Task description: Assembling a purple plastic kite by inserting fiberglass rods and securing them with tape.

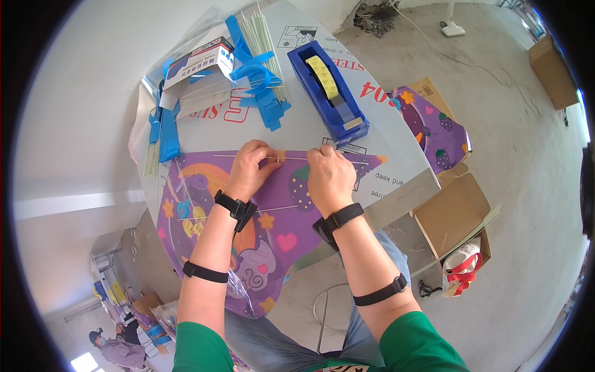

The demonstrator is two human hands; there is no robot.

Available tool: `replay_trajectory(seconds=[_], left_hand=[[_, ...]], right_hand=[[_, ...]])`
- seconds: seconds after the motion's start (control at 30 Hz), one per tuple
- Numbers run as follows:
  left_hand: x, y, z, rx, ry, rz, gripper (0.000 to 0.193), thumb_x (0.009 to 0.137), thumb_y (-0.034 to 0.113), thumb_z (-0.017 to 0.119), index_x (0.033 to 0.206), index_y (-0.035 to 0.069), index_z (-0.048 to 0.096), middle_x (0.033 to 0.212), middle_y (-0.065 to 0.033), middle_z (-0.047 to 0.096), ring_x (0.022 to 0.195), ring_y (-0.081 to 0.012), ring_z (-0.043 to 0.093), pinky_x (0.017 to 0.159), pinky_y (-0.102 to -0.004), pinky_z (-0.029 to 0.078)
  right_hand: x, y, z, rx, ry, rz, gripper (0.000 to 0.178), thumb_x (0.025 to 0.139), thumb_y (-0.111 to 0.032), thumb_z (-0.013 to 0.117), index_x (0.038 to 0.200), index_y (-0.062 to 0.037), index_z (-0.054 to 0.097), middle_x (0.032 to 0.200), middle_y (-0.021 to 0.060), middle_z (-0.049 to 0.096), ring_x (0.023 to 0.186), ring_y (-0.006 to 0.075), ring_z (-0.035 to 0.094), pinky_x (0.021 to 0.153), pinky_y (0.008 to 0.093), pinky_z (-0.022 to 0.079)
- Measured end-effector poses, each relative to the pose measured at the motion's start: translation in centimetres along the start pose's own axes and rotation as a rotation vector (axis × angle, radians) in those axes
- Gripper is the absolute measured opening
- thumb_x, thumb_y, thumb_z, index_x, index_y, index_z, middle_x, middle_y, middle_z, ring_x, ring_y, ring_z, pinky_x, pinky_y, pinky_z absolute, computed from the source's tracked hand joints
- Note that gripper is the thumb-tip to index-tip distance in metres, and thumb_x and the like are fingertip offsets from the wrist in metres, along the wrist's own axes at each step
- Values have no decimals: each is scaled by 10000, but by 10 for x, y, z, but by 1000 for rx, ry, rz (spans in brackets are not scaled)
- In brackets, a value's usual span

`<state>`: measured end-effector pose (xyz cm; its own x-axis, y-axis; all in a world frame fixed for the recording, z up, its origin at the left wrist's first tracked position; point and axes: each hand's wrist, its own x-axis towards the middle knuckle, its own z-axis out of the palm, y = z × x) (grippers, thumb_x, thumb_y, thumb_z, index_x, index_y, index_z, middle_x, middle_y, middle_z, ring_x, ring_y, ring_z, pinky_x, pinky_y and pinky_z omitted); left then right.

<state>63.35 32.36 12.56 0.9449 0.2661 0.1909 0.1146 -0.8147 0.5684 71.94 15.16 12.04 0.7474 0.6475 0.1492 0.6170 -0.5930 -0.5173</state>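
Note:
A purple printed sheet (282,260), kite-like in outline, lies on the table with berries, hearts and stars on it. One thin pale rod (297,159) runs along its far edge, and a second thin rod (273,209) lies across its middle. My left hand (253,168) pinches that far rod beside an orange star, thumb and forefinger close together. A short way right, my right hand (330,177) is closed over the same rod and edge; its curled fingers hide what they grip. Just beyond it stands a blue tape dispenser (331,93) with a yellow-cored roll.
Blue strips (266,102), a bundle of pale rods (260,34) and an opened small box (201,65) cover the table's far left. Right of the table are another purple sheet (437,127), an open carton (455,214) and a red-and-white bag (462,266). A person (118,347) is at lower left.

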Motion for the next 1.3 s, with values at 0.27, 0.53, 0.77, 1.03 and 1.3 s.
replay_trajectory(seconds=[0.27,0.53,0.77,1.03,1.3], left_hand=[[-1,-4,5,-61,-15,-66,196,626,19,749,769,35,615,832,-87,572,795,-278,570,687,-358,464],[0,2,1,-11,-3,-40,204,625,17,754,768,31,610,837,-89,572,808,-275,572,691,-356,468],[0,1,3,16,13,-19,204,622,16,756,759,30,606,841,-91,574,809,-275,574,692,-355,471],[-1,0,5,8,20,-7,202,616,8,753,754,30,607,825,-90,576,807,-272,572,684,-356,473],[0,3,3,-1,39,-8,197,622,11,751,759,29,611,823,-95,573,796,-280,571,687,-357,469]], right_hand=[[-2,-4,-1,15,-16,2,162,659,-32,619,814,-63,588,846,81,566,812,239,597,659,311,494],[-1,-4,3,55,-3,-13,164,655,-16,618,811,-54,583,850,92,564,824,252,594,663,320,498],[-1,-4,2,68,-3,-10,167,653,-12,621,812,-45,580,866,96,563,836,253,592,669,325,502],[-1,-4,2,25,-22,-14,151,659,-21,619,804,-45,584,873,94,565,836,248,593,669,312,501],[-1,-5,6,71,41,-14,148,661,-24,607,806,-43,586,892,102,570,844,260,591,684,325,500]])
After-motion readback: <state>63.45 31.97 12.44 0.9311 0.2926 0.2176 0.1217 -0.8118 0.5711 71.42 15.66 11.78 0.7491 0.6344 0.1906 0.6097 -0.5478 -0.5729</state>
